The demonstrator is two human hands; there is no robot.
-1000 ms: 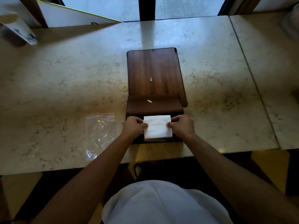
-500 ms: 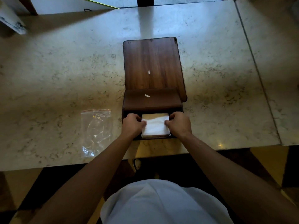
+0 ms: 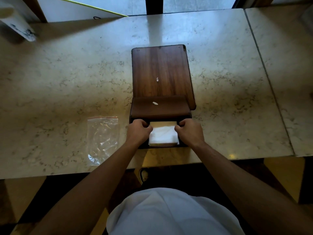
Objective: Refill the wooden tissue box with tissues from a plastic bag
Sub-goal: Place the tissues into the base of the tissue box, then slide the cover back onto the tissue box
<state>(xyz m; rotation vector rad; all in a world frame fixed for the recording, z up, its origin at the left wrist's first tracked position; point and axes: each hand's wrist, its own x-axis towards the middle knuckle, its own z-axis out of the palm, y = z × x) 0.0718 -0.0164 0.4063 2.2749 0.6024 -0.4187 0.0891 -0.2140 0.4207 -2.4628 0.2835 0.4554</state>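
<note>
A dark wooden tissue box stands open at the near edge of the marble table, its flat lid lying behind it. A white stack of tissues sits low in the box's opening, with a strip of pale inner floor showing behind it. My left hand grips the stack's left side and my right hand grips its right side, fingers curled down into the box. A clear plastic bag with a red zip strip lies flat and empty to the left of the box.
The marble table has a seam to a second slab on the right. A white paper cup lies at the far left corner beside a white board. Two small white scraps rest on the lid and box.
The tissue stack has gone from above the box rim down into the opening, both hands sinking with it. The camera view shifted slightly.
</note>
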